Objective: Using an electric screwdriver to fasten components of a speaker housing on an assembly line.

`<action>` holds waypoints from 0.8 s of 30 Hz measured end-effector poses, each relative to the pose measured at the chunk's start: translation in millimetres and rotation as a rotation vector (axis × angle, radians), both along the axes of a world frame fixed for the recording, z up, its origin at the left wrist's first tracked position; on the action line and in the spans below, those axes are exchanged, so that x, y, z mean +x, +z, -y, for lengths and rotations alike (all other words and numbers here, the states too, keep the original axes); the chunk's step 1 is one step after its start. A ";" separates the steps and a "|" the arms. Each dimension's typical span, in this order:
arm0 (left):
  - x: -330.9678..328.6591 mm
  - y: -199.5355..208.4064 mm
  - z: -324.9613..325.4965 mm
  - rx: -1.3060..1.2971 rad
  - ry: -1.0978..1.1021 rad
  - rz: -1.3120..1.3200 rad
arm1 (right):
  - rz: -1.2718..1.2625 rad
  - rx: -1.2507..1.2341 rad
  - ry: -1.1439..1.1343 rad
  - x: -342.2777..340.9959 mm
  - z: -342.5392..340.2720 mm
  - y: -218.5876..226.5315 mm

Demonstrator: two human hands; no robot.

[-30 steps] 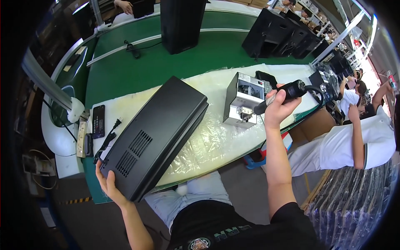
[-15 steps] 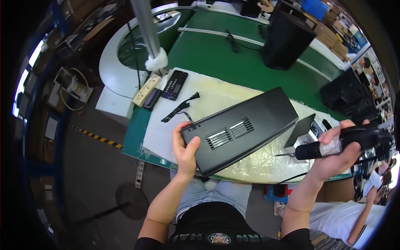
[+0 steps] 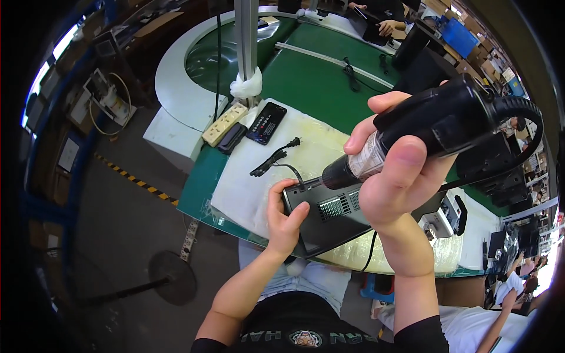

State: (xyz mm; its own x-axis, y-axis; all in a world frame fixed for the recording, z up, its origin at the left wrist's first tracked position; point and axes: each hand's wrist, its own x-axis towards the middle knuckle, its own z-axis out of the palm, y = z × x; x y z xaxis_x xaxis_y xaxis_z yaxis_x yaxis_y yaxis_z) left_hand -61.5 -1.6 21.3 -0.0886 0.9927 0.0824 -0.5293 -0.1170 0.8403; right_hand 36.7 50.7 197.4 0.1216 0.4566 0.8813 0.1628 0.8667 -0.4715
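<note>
My right grip (image 3: 391, 191), wrapped closed around the black power driver (image 3: 438, 120), has swung leftward from near the vented black box's (image 3: 329, 230) right end, so the bit now points at its left end; I cannot tell whether they touch. My left grip (image 3: 286, 228) still clasps that end, thumb on top, at the bench's (image 3: 203, 188) front edge.

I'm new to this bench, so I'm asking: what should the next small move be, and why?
Probably line up the black driver squarely with the left end of the black box. The right hand aims it there, near the power cord, and the left hand grips that end. Whether the tip touches is unclear.
</note>
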 end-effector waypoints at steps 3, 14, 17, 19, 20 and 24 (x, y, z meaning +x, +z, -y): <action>-0.7 0.2 0.6 0.011 0.000 -0.010 | 0.017 0.012 0.041 -1.3 -5.0 -3.6; -1.5 -4.7 -0.9 0.015 -0.006 -0.039 | 0.095 -0.011 0.019 -3.0 -6.2 -2.7; -0.8 -3.9 -0.9 0.020 -0.014 -0.035 | 0.135 -0.016 0.002 -2.2 -5.5 -5.4; -0.3 -3.3 -1.1 0.018 -0.021 -0.021 | 0.149 -0.027 -0.015 -2.7 -2.5 -6.1; -0.2 -3.2 -1.2 0.022 -0.015 -0.021 | 0.153 -0.038 -0.009 -3.2 -0.7 -6.0; -1.0 -5.0 -0.6 0.026 -0.004 -0.027 | 0.165 -0.076 0.019 -5.8 7.3 -3.6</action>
